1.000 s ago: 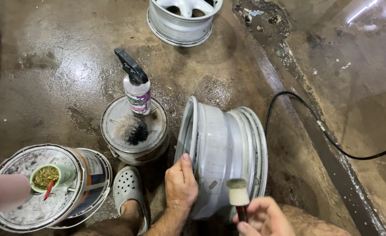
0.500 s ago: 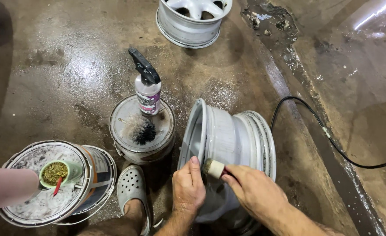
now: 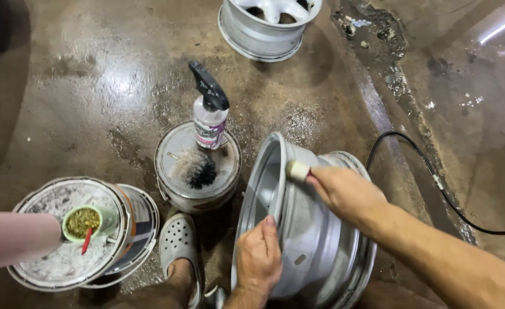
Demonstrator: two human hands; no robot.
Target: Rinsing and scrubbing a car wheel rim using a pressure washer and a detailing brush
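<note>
Now right hand [image 3: 344, 191] fingers press brush [image 3: 297, 170] against rim [image 3: 309, 240].

Rim [image 3: 315, 240] stands on edge on floor [image 3: 92, 86], left hand [image 3: 259, 257] on its near lip, right hand [image 3: 347, 191] over it with brush [image 3: 297, 170]. Left of rim: can [image 3: 198, 197] with spray bottle [image 3: 209, 117] and bristle brush [image 3: 195, 169] on top. Far left: bucket [image 3: 86, 280], cup [image 3: 84, 222] on it. Second rim [image 3: 269, 26] behind. Cable [image 3: 435, 183] right.
</note>
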